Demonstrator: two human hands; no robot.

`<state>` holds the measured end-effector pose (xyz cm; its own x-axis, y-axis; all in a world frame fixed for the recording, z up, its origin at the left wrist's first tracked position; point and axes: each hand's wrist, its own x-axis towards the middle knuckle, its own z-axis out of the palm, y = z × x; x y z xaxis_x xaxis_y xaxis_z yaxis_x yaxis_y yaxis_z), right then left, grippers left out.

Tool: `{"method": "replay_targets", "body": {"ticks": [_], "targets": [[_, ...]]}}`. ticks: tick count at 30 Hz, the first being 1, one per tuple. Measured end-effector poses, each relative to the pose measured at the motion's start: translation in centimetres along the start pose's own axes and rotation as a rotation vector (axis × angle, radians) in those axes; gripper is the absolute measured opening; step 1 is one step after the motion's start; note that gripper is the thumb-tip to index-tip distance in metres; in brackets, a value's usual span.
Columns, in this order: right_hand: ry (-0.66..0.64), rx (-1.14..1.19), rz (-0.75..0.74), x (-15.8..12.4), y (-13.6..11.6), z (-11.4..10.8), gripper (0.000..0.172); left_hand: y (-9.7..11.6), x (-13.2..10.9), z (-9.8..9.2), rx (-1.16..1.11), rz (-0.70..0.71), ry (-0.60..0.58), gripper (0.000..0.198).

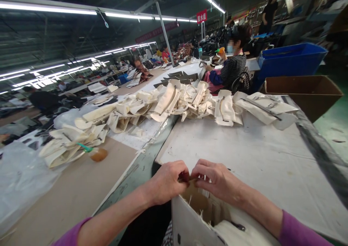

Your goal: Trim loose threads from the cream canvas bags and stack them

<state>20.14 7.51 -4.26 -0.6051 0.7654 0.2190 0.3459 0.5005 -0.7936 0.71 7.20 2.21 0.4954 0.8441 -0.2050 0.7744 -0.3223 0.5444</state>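
Close in front of me is a cream fabric bag piece point(190, 220) with a tan inside and frayed threads along its raw edge. My left hand point(172, 180) is closed, pinching the far corner of that edge. Right beside it, my right hand point(214, 180) pinches the same edge, its fingers curled and nearly touching the left ones. The bag piece stands open toward me at the table's near side. A small dark metal fitting point(238, 226) shows on its right part. My fingertips partly hide the gripped edge.
Cream bag pieces point(168, 102) lie heaped across the far side of the white tabletop point(244, 151). At left are a glue bottle point(98, 154) with a green nozzle and clear plastic point(24, 180). A blue bin point(293, 59), a brown bin point(301, 88) and a seated person point(231, 70) are beyond.
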Motion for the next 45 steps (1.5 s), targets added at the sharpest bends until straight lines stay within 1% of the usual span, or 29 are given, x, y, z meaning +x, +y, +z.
{"method": "replay_targets", "body": {"ticks": [6, 10, 15, 20, 29, 35, 37, 39, 43, 45], "targets": [[0.037, -0.022, 0.046, 0.2, 0.0, 0.3, 0.019, -0.2, 0.0, 0.6, -0.077, 0.035, 0.063, 0.011], [0.069, 0.013, 0.091, 0.3, 0.0, 0.7, 0.019, -0.3, 0.1, 1.0, -0.109, 0.070, 0.087, 0.012], [0.111, 0.045, 0.064, 0.1, -0.2, 1.8, 0.022, -0.6, 0.2, 1.4, -0.071, 0.056, 0.128, 0.013], [0.130, 0.033, 0.048, -0.3, 0.1, 2.5, 0.020, -0.8, 0.4, 1.9, -0.078, 0.055, 0.168, 0.012], [0.145, -0.027, 0.128, -0.6, 0.0, 2.6, 0.015, -0.7, 0.6, 2.1, -0.079, 0.037, 0.169, 0.009], [0.147, 0.012, 0.173, -0.6, -0.2, 2.6, 0.013, -0.6, 0.6, 2.2, -0.121, -0.010, 0.158, 0.008], [0.143, 0.044, 0.199, -0.6, -0.4, 2.5, 0.013, -0.5, 0.5, 2.1, -0.176, -0.047, 0.143, 0.007], [0.137, 0.083, 0.233, -0.5, -0.7, 2.4, 0.013, -0.4, 0.4, 2.0, -0.291, -0.091, 0.127, 0.006], [0.138, 0.150, 0.299, -0.6, -1.3, 2.2, 0.012, -0.6, 0.3, 1.8, -0.618, -0.178, 0.067, 0.024], [0.149, 0.173, 0.314, -0.7, -1.7, 2.2, 0.011, -0.8, 0.4, 1.6, -0.733, -0.229, 0.029, 0.031]]}}
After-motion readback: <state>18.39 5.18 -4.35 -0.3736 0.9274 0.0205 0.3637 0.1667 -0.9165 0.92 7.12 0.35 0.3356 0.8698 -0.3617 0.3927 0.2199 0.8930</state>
